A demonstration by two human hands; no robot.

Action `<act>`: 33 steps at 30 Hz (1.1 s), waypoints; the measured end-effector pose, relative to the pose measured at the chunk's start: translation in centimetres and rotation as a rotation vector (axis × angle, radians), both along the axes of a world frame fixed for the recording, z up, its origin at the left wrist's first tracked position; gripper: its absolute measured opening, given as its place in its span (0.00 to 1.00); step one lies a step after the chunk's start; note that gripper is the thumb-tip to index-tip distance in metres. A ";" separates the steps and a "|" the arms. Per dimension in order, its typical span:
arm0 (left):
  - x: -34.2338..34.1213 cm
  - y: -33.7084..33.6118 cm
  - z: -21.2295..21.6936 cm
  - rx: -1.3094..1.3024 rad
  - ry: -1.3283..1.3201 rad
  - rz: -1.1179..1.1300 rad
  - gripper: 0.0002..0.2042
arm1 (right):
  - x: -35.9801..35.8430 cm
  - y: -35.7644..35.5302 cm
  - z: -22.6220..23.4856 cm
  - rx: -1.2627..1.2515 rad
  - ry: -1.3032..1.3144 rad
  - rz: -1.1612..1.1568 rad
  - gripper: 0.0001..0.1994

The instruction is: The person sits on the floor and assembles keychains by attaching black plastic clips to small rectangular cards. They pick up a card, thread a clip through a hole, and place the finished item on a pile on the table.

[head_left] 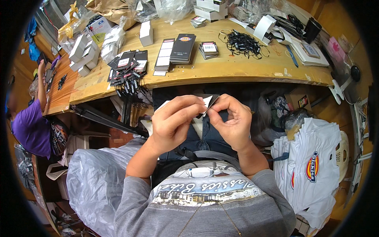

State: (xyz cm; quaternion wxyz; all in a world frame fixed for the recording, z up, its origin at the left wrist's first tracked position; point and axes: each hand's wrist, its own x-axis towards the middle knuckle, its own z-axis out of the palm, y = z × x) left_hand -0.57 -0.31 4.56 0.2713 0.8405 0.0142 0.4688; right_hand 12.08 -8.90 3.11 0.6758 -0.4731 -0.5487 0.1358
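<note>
Above my lap, just off the table's near edge, a small hang tag (214, 98) with a black face and white parts is between my fingers. My left hand (173, 118) is closed on its left side, hiding much of it. Thumb and forefinger of my right hand (232, 119) pinch at its right edge; a string there is too small to make out. On the table, a heap of black tags with cords (125, 67) lies to the left. Straight ahead stand a stack of long black tags (183, 48) and a stack of white-faced tags (165, 55).
A small tag stack (209, 49) and a tangle of black cords (241, 43) lie farther right on the wooden table (237, 75). White boxes (84, 55) crowd the left. White shirts (308, 170) are piled at my right, a plastic bag (98, 177) at my left. A person in purple (31, 126) sits far left.
</note>
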 end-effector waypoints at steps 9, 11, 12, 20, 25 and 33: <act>0.2 0.0 -0.4 0.075 -0.041 0.044 0.16 | 0.0 0.4 0.0 0.121 -0.269 -0.087 0.08; 0.3 0.0 -0.5 0.121 -0.078 0.076 0.15 | -0.2 0.4 -0.3 0.090 -0.141 -0.028 0.08; 0.4 -0.2 -0.6 0.139 -0.098 0.095 0.15 | -0.3 0.4 -0.4 0.075 -0.077 0.002 0.09; 0.1 -0.2 -0.8 0.232 -0.106 0.188 0.15 | -1.3 1.4 -1.0 0.300 -0.463 -0.325 0.09; 0.2 -0.2 -1.4 -0.102 -0.169 0.139 0.11 | -1.1 0.9 -0.7 0.090 -0.134 -0.065 0.11; 0.4 -0.4 -1.3 -0.265 -0.165 0.088 0.08 | -0.3 1.2 0.2 0.084 -0.022 -0.039 0.14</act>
